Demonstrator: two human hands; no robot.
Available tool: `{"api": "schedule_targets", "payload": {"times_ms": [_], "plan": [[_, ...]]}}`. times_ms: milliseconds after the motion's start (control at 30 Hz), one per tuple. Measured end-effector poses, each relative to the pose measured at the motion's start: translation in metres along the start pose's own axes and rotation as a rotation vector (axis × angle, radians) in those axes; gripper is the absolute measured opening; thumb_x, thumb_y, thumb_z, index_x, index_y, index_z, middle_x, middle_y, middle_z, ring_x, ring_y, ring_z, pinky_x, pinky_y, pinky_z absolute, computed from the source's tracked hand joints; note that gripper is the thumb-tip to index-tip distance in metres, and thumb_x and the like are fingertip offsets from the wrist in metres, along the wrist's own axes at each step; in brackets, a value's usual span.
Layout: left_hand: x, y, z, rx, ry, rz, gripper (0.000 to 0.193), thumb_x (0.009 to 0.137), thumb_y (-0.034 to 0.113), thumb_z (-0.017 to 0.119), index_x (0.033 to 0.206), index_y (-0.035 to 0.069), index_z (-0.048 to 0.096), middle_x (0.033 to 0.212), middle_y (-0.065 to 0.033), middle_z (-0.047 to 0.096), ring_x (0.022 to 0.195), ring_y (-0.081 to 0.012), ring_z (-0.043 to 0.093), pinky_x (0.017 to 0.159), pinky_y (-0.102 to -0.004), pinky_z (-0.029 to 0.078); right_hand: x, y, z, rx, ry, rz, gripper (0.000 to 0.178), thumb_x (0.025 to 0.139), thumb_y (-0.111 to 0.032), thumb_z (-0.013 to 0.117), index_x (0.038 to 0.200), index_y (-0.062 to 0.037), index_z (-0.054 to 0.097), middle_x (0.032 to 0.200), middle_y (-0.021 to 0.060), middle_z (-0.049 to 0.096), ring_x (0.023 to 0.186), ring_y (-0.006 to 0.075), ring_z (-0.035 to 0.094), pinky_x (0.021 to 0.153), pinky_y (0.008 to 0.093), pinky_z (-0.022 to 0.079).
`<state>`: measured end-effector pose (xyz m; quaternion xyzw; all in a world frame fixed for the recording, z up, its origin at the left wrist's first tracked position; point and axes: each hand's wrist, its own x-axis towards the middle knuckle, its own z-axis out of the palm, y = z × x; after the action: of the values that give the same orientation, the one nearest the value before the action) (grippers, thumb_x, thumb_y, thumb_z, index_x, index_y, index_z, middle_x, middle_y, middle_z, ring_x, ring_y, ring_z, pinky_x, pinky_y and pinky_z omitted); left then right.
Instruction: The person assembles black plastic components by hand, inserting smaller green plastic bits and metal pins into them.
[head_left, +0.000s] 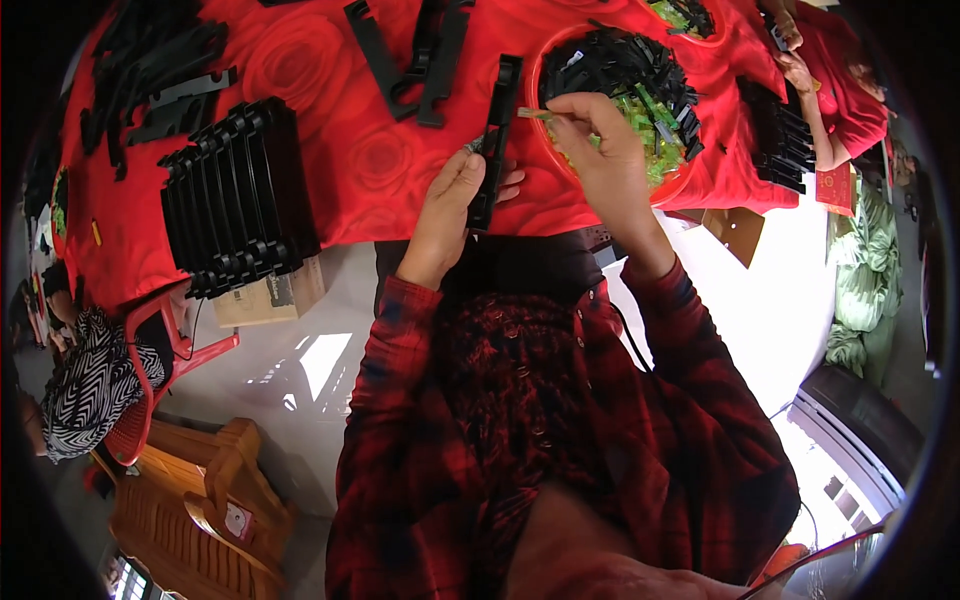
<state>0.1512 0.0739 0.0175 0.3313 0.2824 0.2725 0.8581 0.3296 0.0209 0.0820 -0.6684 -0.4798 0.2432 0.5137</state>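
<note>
My left hand (458,200) is closed round a long black plastic bracket (497,135), which stands roughly lengthwise away from me over the table's near edge. Between the thumb and fingers of my right hand (605,150) is a small pale yellow-green strip (533,113), its tip pointing left toward the bracket but apart from it. Just beyond and under my right hand sits a round red basin (537,65), filled with black strips (610,65) and yellow-green strips (655,130). What the strip is exactly, I cannot tell.
A neat row of black brackets (235,195) lies at the left of the red tablecloth (350,190). Loose brackets (415,60) lie farther off, with a heap (150,70) at far left. Another person's arm (815,110) rests by more brackets (775,135) at right. A red chair (150,370) stands left.
</note>
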Motion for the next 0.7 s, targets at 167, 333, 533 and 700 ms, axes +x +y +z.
{"api": "schedule_targets", "payload": {"times_ms": [167, 333, 533, 700], "plan": [[0.001, -0.001, 0.001, -0.053, -0.033, 0.021, 0.046, 0.106, 0.030, 0.046, 0.139, -0.003, 0.045, 0.125, -0.0144, 0.060, 0.115, -0.0259, 0.062, 0.101, -0.0403, 0.051, 0.012, 0.004, 0.011, -0.263, -0.071, -0.304, 0.014, 0.088, -0.006, 0.067, 0.102, -0.0058, 0.066, 0.093, 0.0073, 0.066, 0.083, 0.0213, 0.062, 0.079, 0.0333, 0.044], [0.000, -0.002, -0.001, -0.041, -0.030, 0.017, 0.048, 0.105, 0.031, 0.049, 0.137, -0.004, 0.046, 0.124, -0.0139, 0.061, 0.116, -0.0234, 0.062, 0.103, -0.0373, 0.049, 0.015, 0.005, 0.020, -0.483, -0.106, -0.426, 0.006, 0.089, -0.011, 0.065, 0.095, -0.0119, 0.067, 0.090, 0.0032, 0.065, 0.080, 0.0225, 0.060, 0.085, 0.0367, 0.034], [0.001, -0.002, -0.002, -0.028, -0.030, 0.009, 0.047, 0.105, 0.031, 0.048, 0.136, -0.005, 0.046, 0.124, -0.0151, 0.061, 0.116, -0.0229, 0.062, 0.104, -0.0361, 0.048, 0.017, 0.007, 0.018, -0.544, -0.083, -0.456, 0.006, 0.089, -0.011, 0.065, 0.095, -0.0123, 0.065, 0.087, 0.0021, 0.065, 0.077, 0.0231, 0.059, 0.084, 0.0382, 0.034], [0.001, -0.004, -0.005, -0.031, -0.046, 0.026, 0.044, 0.106, 0.029, 0.047, 0.134, -0.005, 0.047, 0.123, -0.0150, 0.062, 0.115, -0.0222, 0.062, 0.104, -0.0353, 0.048, 0.012, 0.005, 0.024, -0.488, -0.066, -0.359, 0.005, 0.087, -0.012, 0.068, 0.092, -0.0129, 0.067, 0.086, 0.0012, 0.066, 0.077, 0.0215, 0.059, 0.083, 0.0384, 0.033]]}}
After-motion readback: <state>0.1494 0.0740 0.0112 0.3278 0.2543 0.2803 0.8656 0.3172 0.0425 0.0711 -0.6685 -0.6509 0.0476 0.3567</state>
